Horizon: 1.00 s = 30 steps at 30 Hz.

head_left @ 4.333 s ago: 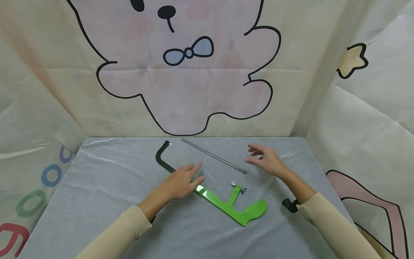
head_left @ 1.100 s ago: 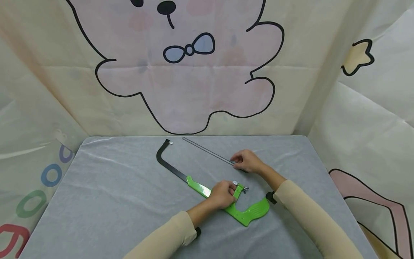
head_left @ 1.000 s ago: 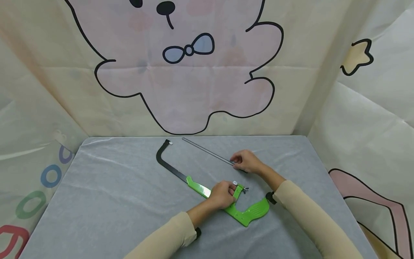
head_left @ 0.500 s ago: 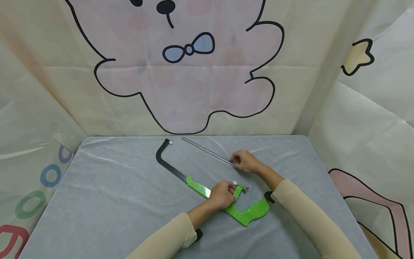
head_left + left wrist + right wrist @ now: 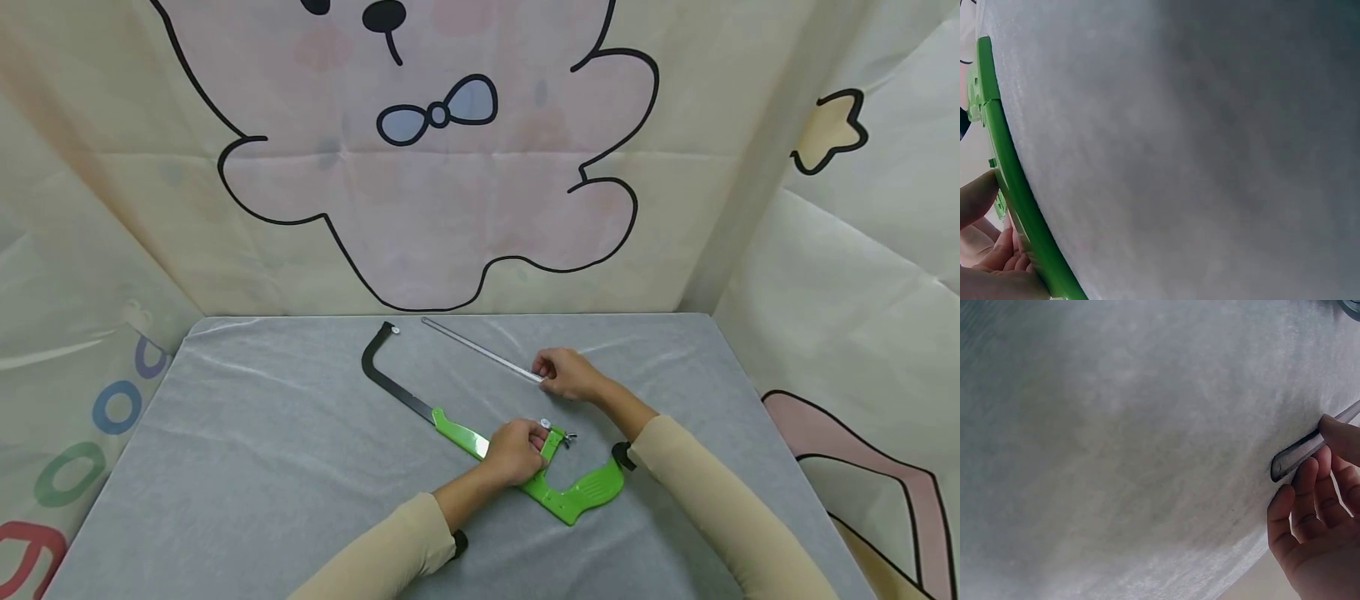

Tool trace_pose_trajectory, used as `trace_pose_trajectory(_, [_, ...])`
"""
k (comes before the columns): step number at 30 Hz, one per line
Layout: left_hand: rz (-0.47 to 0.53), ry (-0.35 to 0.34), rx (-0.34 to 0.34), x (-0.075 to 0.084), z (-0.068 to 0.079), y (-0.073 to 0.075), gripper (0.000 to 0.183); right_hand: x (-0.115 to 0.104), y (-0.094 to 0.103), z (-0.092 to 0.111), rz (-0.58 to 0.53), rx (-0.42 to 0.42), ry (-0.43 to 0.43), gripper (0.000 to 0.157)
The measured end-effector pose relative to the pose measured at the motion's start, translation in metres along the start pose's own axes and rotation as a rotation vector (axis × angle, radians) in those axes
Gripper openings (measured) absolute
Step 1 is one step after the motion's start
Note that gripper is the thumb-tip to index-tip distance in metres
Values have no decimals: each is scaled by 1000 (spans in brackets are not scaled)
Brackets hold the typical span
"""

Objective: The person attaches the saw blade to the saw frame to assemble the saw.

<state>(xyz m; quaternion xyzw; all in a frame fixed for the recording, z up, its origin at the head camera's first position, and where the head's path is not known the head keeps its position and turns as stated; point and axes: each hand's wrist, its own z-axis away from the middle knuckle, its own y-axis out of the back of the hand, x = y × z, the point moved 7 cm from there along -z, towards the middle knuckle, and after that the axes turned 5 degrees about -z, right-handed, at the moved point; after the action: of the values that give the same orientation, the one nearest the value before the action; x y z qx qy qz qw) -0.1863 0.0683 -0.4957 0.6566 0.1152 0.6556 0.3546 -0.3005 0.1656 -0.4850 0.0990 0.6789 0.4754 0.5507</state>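
A hacksaw frame (image 5: 459,434) with a dark bent bar and green body lies diagonally on the table. My left hand (image 5: 512,454) grips its green body beside the short post; in the left wrist view thumb and fingers curl around the green edge (image 5: 1013,181). Farther back, a thin hacksaw blade (image 5: 480,349) lies apart from the frame, roughly parallel to it. At the blade's near end, my right hand (image 5: 573,375) pinches it between thumb and fingers. The right wrist view shows the blade's rounded tip (image 5: 1285,465) with a small hole, jutting past the fingers.
A grey cloth covers the table (image 5: 262,467). A wing nut (image 5: 568,440) sits on the frame's short post, and the green handle (image 5: 592,487) points right. Behind the table's back edge hangs a printed curtain (image 5: 450,217), with more curtain on both sides.
My left hand has slid right along the frame and taken hold of it. My right hand has come left onto the blade and pinched it; the blade has just turned, its flat face now shining.
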Motion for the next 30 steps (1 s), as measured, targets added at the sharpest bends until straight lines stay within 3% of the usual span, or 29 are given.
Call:
trace_pose_trajectory(10, [-12, 16, -34, -1, 0, 0, 24, -2, 1, -1, 0, -1, -39, 17])
trace_pose_trajectory(23, [3, 31, -45, -3, -1, -2, 24, -3, 1, -3, 13, -8, -4, 10])
trace_pose_trajectory(30, [-14, 37, -43, -3, -1, -1, 23, -3, 2, -6, -5, -55, -32, 8])
